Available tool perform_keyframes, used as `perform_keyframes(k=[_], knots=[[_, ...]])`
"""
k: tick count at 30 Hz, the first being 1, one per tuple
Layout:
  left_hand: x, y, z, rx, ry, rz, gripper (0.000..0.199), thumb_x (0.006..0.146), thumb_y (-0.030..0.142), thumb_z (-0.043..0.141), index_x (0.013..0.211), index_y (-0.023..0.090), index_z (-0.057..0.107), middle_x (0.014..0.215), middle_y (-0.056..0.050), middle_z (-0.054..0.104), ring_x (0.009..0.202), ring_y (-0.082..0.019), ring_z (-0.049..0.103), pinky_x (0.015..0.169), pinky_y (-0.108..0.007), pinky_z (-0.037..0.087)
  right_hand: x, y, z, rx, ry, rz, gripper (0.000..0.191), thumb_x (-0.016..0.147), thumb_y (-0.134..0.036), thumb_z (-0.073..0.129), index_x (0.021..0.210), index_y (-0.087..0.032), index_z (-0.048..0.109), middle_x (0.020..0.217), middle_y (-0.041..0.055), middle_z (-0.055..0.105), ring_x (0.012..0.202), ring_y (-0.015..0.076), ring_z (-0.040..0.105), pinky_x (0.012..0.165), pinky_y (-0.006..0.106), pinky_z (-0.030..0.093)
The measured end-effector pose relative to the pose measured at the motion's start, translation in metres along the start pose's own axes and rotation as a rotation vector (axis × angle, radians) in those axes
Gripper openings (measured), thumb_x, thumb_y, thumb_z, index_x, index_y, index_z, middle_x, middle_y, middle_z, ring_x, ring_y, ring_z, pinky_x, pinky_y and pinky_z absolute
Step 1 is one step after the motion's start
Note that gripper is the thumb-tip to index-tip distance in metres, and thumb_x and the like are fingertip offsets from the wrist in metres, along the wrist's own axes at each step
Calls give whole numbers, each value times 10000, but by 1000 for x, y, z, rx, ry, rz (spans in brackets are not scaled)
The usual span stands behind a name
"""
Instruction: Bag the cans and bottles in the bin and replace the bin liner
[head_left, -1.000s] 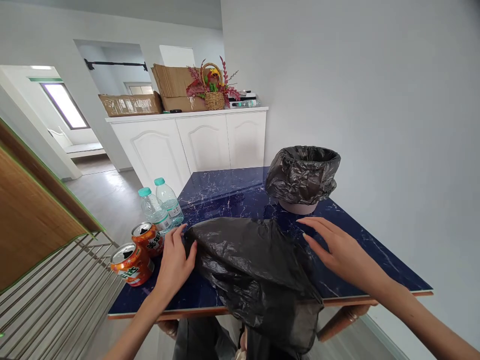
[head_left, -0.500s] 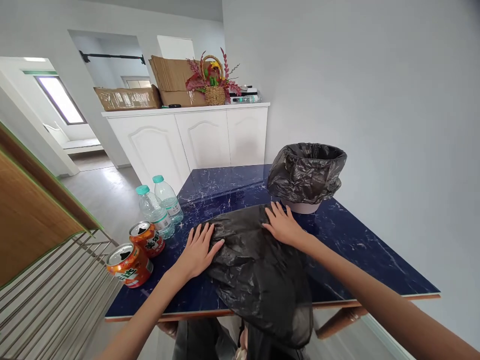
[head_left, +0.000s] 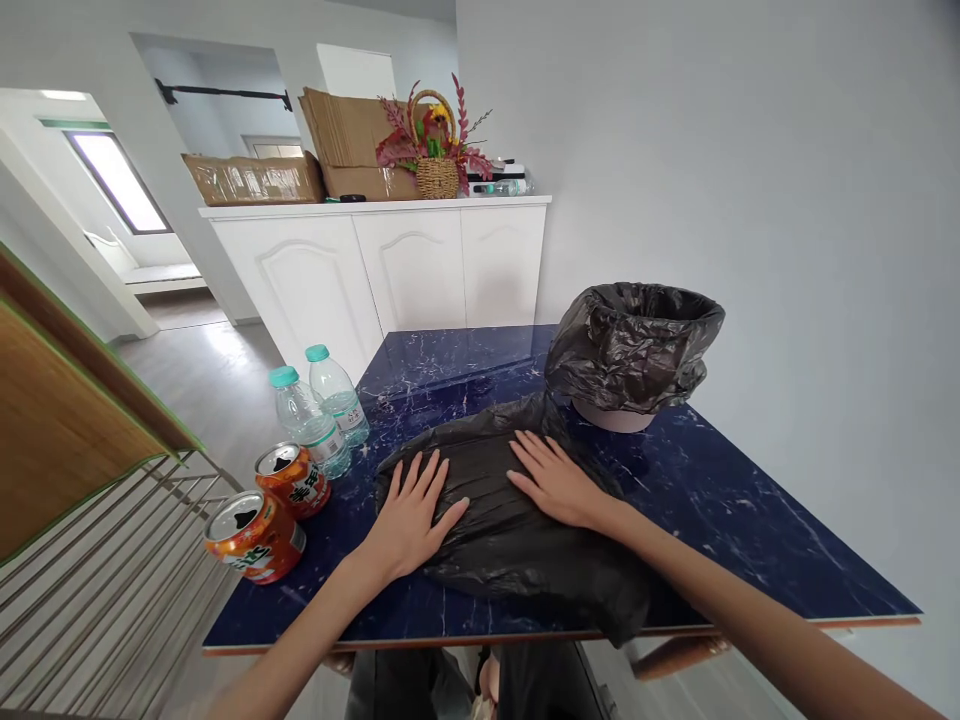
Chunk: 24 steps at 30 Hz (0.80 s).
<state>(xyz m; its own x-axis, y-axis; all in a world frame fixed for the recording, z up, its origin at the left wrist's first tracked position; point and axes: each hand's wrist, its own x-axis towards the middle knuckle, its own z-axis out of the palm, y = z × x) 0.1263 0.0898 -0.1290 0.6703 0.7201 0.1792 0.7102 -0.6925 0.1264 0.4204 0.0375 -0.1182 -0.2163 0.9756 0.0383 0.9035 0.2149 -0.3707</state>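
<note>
On the desk [head_left: 757,540], near the lined bin [head_left: 630,365], lies a black bag [head_left: 517,565]. The left hand [head_left: 412,518] and right hand [head_left: 556,484] rest spread on it, grasping nothing: seemingly smoothing it; the next move calls for even, gentle pressure.

Plastic bag [head_left: 495,545] black. Worktop [head_left: 742,530] dark blue, white marble veining. Cans [head_left: 274,537] orange, silver tops [head_left: 223,517]. Bottles [head_left: 306,415] clear, teal caps [head_left: 284,376]. Liner [head_left: 634,348] black; bin [head_left: 613,418] pale pinkish-grey. Cabinet [head_left: 420,275] white. Cardboard boxes [head_left: 349,140] brown. Wicker basket [head_left: 437,179] tan.
</note>
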Motion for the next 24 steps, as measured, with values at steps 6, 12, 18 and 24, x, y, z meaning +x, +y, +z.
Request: perform_keyframes(k=[6,12,18,24], knots=[[-40,-13,-28,-24,96,117,677,1118,492,473,1727,295,251,1777,-71,297,1651,-312,230,1340,-577,259,-72,-8,-34,125,-41,-145,759,1097,-646,415,1728,-250,270,1793,77,208,1667,282,154,1356,534,196],[-62,-21,-43,-66,19,163,693,1107,457,523,1725,321,240,1745,-60,365,1611,-302,342,1313,-574,324,-144,-24,-24,63,-179,-338,913,1051,-472,642,1739,-378,49,1790,25,176,1650,325,187,1348,594,205],[-75,-14,-44,-64,5,187,755,1078,482,580,1729,330,227,1751,-57,348,1614,-320,334,1307,-575,333,-155,-10,7,-48,-83,-356,1193,898,-255,799,1737,-348,-43,1792,55,140,1646,384,154,1334,664,189],[-90,-13,-51,-110,26,190,808,1005,556,676,1701,332,331,1692,-85,472,1558,-357,452,1265,-569,413,-178,-5,-8,71,-89,-270,943,871,13,506,1691,-424,340,1667,5,497,1535,315,482,1230,545,485]])
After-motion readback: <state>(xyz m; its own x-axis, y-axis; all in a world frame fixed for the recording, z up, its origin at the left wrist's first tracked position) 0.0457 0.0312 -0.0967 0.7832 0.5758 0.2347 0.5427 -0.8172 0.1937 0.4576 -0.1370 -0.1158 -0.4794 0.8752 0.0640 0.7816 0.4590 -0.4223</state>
